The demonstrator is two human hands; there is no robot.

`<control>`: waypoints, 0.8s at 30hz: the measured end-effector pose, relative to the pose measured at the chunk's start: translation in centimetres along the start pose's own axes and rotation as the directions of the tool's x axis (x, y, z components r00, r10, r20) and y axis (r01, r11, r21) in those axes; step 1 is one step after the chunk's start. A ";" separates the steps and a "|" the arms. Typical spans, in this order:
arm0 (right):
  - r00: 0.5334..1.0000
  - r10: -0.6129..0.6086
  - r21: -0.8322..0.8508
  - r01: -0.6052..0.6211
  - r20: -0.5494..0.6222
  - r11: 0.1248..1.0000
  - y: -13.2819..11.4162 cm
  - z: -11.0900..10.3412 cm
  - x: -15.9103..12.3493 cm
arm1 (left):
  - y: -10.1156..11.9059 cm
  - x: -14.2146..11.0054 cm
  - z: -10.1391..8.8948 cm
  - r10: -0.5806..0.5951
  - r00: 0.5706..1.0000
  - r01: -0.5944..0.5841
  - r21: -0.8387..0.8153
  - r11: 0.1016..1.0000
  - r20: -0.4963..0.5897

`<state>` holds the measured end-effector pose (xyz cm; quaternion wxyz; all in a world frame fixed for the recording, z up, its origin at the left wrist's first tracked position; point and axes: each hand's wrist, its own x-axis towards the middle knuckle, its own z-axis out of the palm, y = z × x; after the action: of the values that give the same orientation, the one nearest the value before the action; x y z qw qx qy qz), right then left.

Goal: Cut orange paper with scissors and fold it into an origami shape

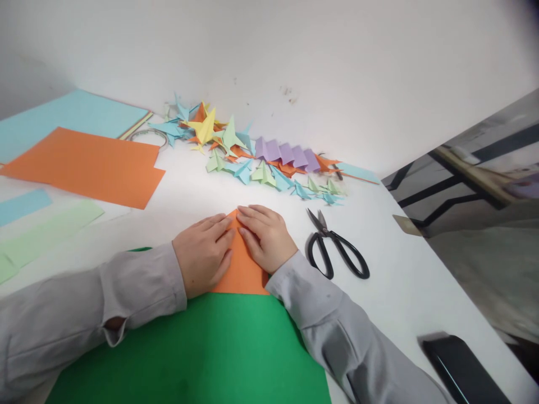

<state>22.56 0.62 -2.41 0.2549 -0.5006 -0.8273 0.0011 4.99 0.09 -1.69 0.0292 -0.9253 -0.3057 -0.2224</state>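
Right of the orange sheets (96, 165), the left hand (204, 255), its grip enclosing nothing, presses the pointed orange paper (242, 272) over the green sheet (197, 348), the right hand (269, 235) likewise, a folding step which seems to need even pressing, while scissors (322, 230) narrow the room toward the right edge of the table (421, 292).

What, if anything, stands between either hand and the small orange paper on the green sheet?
Nothing visible: the left hand and right hand both touch the orange paper directly. The black-handled scissors lie off to the right, outside that contact.
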 end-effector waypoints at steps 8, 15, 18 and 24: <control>0.997 0.034 -0.026 -0.032 0.070 0.999 -0.4 -0.5 0.2 | 0.0 0.0 0.0 0.002 1.000 -0.002 0.029 1.000 0.009; 0.980 0.050 -0.188 -0.013 0.195 0.982 -0.8 -0.7 0.3 | 0.0 0.0 0.0 -0.005 1.000 0.005 0.007 1.000 -0.004; 0.972 0.066 -0.198 -0.021 0.224 0.980 -0.9 -0.7 0.3 | 0.0 0.0 0.0 0.005 1.000 -0.005 0.017 1.000 -0.008; 0.967 0.087 -0.218 -0.033 0.238 0.975 -1.1 -0.8 0.3 | 0.0 0.1 0.0 0.008 1.000 -0.007 0.024 1.000 -0.013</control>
<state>21.88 0.17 -1.33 0.0951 -0.5459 -0.8323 -0.0175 5.04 0.14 -1.67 0.0432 -0.9246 -0.3047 -0.2244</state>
